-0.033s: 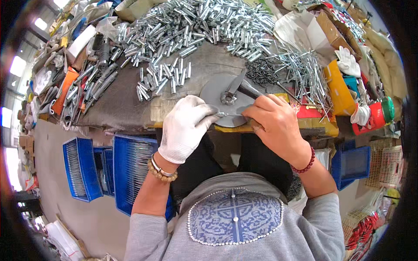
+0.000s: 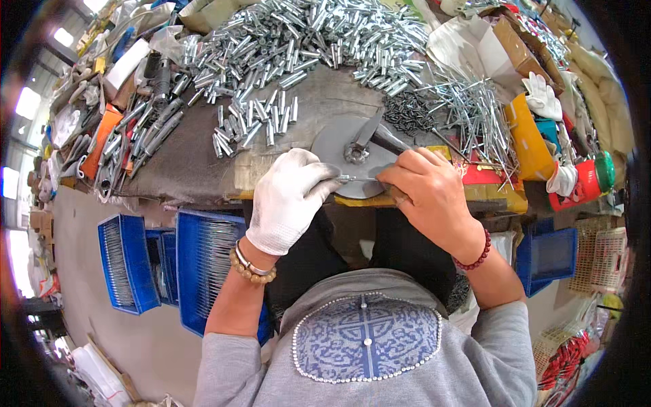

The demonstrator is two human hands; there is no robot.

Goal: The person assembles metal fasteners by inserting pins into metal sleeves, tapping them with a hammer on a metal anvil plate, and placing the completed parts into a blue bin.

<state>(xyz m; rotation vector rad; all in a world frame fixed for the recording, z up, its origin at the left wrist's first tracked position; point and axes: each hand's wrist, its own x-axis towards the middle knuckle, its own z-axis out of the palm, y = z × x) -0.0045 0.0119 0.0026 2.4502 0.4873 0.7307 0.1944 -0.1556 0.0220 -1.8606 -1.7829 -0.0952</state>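
Observation:
My left hand (image 2: 288,200), in a white glove, is closed on one end of a thin metal rod (image 2: 359,178). Bare fingertips of my right hand (image 2: 430,193) pinch the rod's other end. It spans level between the hands, over the near part of a grey round disc (image 2: 331,139). At the disc's middle sits a metal hub (image 2: 356,153), from which a dark flat lever (image 2: 368,127) rises. A black bar (image 2: 390,141) runs from there toward my right hand. Both rod ends are hidden by my fingers.
A big heap of short shiny metal tubes (image 2: 325,41) covers the table's back, with a smaller group (image 2: 261,115) nearer. Black screws (image 2: 409,114) and long thin rods (image 2: 475,122) lie right. Blue bins (image 2: 193,271) stand below left, another blue bin (image 2: 553,254) right.

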